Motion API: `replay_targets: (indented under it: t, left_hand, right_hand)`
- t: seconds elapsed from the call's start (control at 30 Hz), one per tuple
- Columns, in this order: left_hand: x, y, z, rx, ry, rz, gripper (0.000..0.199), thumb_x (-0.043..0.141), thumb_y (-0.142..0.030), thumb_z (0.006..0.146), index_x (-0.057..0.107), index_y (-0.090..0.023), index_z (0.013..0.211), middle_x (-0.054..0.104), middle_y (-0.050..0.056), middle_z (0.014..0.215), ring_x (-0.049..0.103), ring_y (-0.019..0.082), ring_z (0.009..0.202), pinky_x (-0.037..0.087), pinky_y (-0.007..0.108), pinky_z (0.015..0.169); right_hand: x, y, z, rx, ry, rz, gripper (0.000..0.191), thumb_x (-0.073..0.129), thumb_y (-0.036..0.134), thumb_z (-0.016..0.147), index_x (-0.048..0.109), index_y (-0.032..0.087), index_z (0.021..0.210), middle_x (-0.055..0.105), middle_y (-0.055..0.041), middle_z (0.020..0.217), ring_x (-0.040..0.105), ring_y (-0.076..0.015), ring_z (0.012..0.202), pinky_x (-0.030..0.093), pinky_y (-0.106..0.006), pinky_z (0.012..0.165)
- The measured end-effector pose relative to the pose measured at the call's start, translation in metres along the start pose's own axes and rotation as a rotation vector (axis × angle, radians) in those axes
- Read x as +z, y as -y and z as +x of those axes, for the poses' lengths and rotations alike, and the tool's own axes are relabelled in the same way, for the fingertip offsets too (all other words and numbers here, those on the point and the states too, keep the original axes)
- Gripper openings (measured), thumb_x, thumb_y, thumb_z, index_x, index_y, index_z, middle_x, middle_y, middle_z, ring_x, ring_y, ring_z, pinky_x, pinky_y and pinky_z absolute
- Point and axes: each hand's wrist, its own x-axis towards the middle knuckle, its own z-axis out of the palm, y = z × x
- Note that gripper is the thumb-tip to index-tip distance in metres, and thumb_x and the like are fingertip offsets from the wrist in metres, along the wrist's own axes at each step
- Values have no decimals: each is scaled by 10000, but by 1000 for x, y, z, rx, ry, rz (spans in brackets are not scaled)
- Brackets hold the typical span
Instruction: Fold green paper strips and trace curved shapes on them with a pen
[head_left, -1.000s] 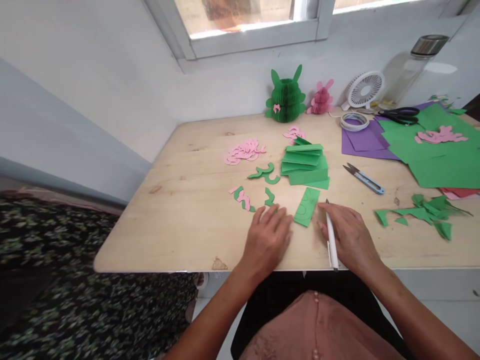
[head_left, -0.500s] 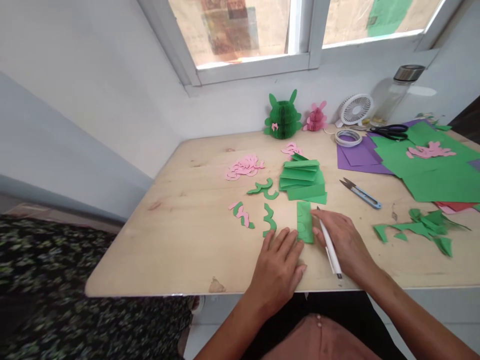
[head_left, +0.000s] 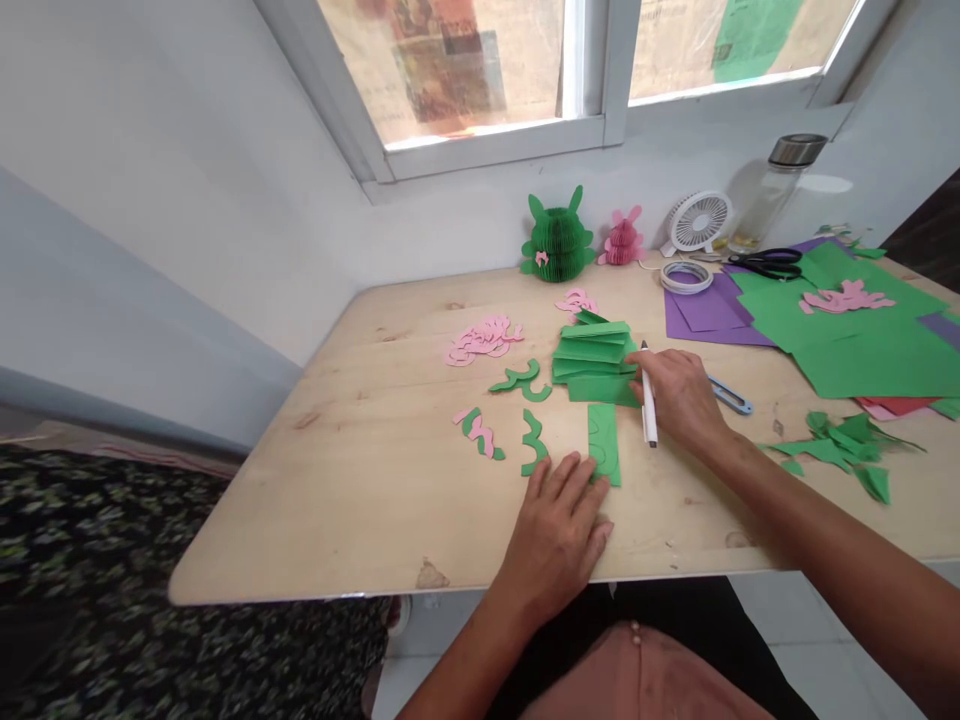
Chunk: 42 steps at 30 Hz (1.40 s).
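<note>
My left hand (head_left: 561, 530) lies flat with its fingers stretched, fingertips at the lower edge of a small green paper rectangle (head_left: 602, 430) that bears drawn curved lines. Held in my right hand (head_left: 681, 398) is a white pen (head_left: 649, 400), tilted upright. The fingers of that hand reach the right edge of a pile of folded green paper strips (head_left: 592, 350); whether they grip one is unclear. A wavy green cutout (head_left: 534, 445) sits just left of the rectangle, with another green cutout (head_left: 525, 378) above it. Farther left is a pink and green cutout (head_left: 478, 432).
Pink cutouts (head_left: 487, 340) lie at the back. Blue thread snips (head_left: 731, 396) are partly behind my right hand. Green scraps (head_left: 832, 445), green sheets (head_left: 862, 350), black scissors (head_left: 765, 263) and a tape roll (head_left: 686, 278) lie right. A fan (head_left: 699, 222) and bottle (head_left: 780, 195) stand behind.
My right hand, with the pen, has moved up and away from the green rectangle to the folded strips. My left hand has stayed in place. The view has shifted slightly.
</note>
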Motion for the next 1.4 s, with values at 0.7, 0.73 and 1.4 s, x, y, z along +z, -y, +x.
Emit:
replay_targets:
  t: [0.7,0.73,1.4]
  left_hand:
    - [-15,-3,11,1,-170,-91,291,474,-157,919,611,-187,1174,646,105,1232,580,247,1148,472,444,980]
    - [-16,-3,14,42,-119,-52,309,473,-150,916,600,-188,1195,629,103,1265,561,257,1171,460,453,989]
    - [-6,-2,-17,165,-277,-22,249,436,-56,922,619,-193,823,660,33,864,568,187,1088,394,457,1076]
  right_hand:
    - [-46,54,-119,459,-41,400,196,537,382,885,598,269,1032,735,-22,876,705,-220,844,541,-383,794]
    - [-44,54,-119,452,-35,401,194,532,380,888,597,268,1032,735,-25,886,704,-223,860,539,-392,809]
    - [-17,62,-92,140,-27,286,180,482,214,913,569,217,1070,723,-67,1024,672,-238,957,472,-417,855]
